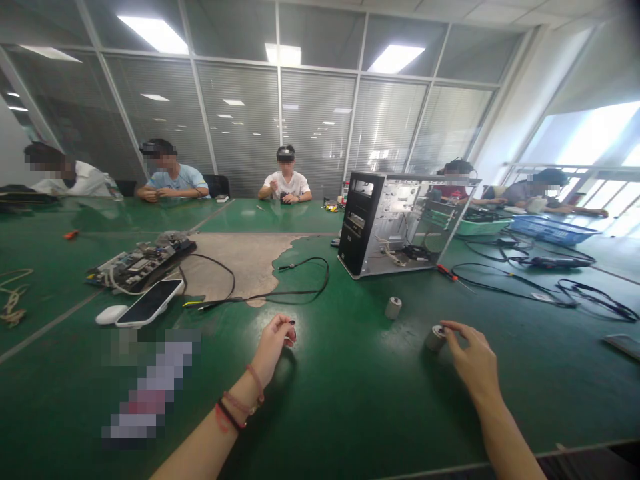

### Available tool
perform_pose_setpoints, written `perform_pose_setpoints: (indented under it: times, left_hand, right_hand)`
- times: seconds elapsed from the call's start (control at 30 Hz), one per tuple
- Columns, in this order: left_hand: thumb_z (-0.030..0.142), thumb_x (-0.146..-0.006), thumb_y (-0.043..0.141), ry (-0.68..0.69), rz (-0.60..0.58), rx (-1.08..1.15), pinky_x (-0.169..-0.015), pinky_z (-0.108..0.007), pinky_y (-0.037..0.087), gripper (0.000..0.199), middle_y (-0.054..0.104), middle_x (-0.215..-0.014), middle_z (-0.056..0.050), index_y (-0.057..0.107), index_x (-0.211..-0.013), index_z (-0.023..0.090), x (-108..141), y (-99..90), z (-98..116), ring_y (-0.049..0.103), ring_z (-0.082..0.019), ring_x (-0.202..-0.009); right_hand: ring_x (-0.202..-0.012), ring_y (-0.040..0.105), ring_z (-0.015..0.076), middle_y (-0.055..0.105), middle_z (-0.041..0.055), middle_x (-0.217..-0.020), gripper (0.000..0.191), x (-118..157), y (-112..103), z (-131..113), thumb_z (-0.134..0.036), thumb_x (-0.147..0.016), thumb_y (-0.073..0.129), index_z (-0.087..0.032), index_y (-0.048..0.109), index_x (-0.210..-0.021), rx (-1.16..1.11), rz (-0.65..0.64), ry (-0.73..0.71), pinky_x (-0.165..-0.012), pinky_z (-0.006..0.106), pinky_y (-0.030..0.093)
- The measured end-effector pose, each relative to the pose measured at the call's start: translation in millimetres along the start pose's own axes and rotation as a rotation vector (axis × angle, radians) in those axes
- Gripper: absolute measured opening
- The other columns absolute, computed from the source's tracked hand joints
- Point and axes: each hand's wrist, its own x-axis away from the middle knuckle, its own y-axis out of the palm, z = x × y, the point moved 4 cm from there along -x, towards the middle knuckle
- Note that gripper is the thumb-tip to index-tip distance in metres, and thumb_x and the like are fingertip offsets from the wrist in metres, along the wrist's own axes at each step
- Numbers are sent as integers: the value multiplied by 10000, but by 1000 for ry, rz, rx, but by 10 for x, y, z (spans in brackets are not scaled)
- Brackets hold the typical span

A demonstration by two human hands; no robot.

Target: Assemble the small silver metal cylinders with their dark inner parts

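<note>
My left hand [279,339] is closed in a pinch around a small dark piece [292,323], just above the green table [340,393]. On the right, the thumb and fingers of my right hand [467,353] grip the top of a small grey metal cylinder [435,339], which is slightly tilted at the table surface. A second, similar cylinder [393,307] stands upright between my hands and farther back, touched by neither.
An open computer case [360,227] stands behind the cylinders. At left lie a phone [151,303], a white case [111,315] and an electronic assembly [143,263]. Cables [510,273] and baskets [550,229] are at right. Several people sit across the table.
</note>
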Motion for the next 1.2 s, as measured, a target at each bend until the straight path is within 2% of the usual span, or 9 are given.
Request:
perform_pose_setpoints:
  times: [0.43, 0.8, 0.93, 1.07, 1.13, 1.2]
  left_hand:
    - [269, -646, 598, -15, 4, 15, -508, -199, 415, 133, 526, -527, 52, 505, -693, 187, -2, -11, 2, 524, -109, -524]
    - [268, -648, 601, -17, 16, 5, -512, -199, 408, 135, 527, -528, 51, 501, -684, 184, -9, -26, 5, 531, -108, -522]
    - [265, -664, 583, -17, 15, -1, -514, -200, 405, 126, 529, -535, 43, 495, -698, 181, -10, -35, 0, 534, -111, -531]
    - [275, -675, 567, -17, 20, -1, -507, -195, 400, 128, 523, -535, 48, 489, -712, 180, -13, -47, -7, 528, -107, -529]
    - [280, -674, 567, -18, 18, 7, -503, -192, 398, 135, 518, -532, 53, 482, -708, 181, -15, -48, -8, 522, -103, -524]
    - [282, -671, 569, -20, 22, 13, -499, -189, 396, 142, 513, -528, 57, 474, -700, 181, -14, -51, -5, 517, -100, -519]
  right_hand:
    - [-949, 544, 265, 648, 93, -938, 379, 17, -28, -90, -466, -815, 417, -196, 664, -914, 5, 7, -67, -829, 383, 415]
    - [-929, 560, 284, 645, 101, -951, 386, 37, 2, 8, -484, -787, 450, -196, 676, -911, -14, -32, 18, -787, 407, 429]
    - [-876, 592, 275, 622, 114, -1028, 414, 33, 37, 68, -503, -759, 483, -189, 680, -943, -138, -89, 151, -757, 394, 446]
    - [-971, 580, 299, 646, 100, -1019, 467, 56, 96, 168, -538, -720, 533, -191, 664, -1002, -293, -192, 363, -836, 411, 424]
    - [-1000, 568, 309, 648, 100, -1015, 503, 61, 73, 165, -552, -720, 533, -184, 646, -1044, -323, -180, 397, -862, 427, 413]
    - [-1018, 556, 314, 607, 108, -1099, 526, 31, -13, 78, -550, -733, 520, -182, 616, -1095, -304, -76, 352, -861, 438, 420]
